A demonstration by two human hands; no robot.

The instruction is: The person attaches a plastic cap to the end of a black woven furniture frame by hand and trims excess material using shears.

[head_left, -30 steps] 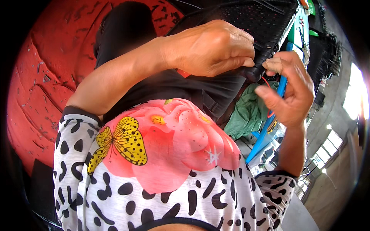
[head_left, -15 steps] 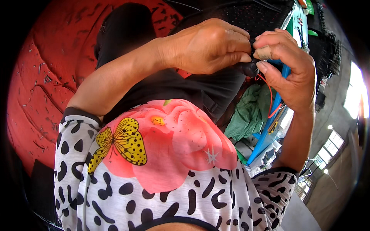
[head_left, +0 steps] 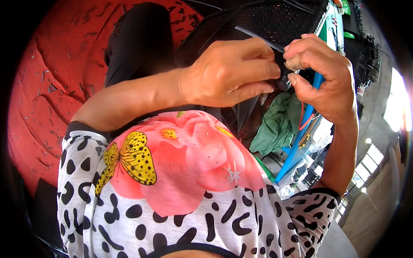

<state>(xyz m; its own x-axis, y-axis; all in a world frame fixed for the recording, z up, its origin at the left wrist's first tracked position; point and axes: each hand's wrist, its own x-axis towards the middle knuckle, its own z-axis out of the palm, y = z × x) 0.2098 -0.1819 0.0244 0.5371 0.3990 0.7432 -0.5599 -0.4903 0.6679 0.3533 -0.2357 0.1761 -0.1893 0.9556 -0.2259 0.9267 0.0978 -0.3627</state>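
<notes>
Between my hands is a small dark black part [head_left: 284,80], mostly covered by fingers, so its exact kind does not show. My left hand [head_left: 234,73] has its fingers bent and pressed together at the part's left side. Curled around its other side is my right hand [head_left: 322,71], thumb and fingers closed on it, with a tan bandage [head_left: 294,63] around one finger. A thin grey strip [head_left: 254,35] slants from beyond my left hand's fingers toward the gap between the hands; what holds it is hidden.
Beyond my hands lies a black mesh-like surface [head_left: 275,19] with many small pieces. A blue bar [head_left: 297,148] runs down on the right beside a crumpled green cloth [head_left: 275,127] and an orange-red wire [head_left: 307,124]. Dark scraps litter the red sheet [head_left: 51,94] at the left.
My left hand has dropped lower in the picture, with its wrist turned. The thin grey strip now shows past its fingers. My right hand has barely moved.
</notes>
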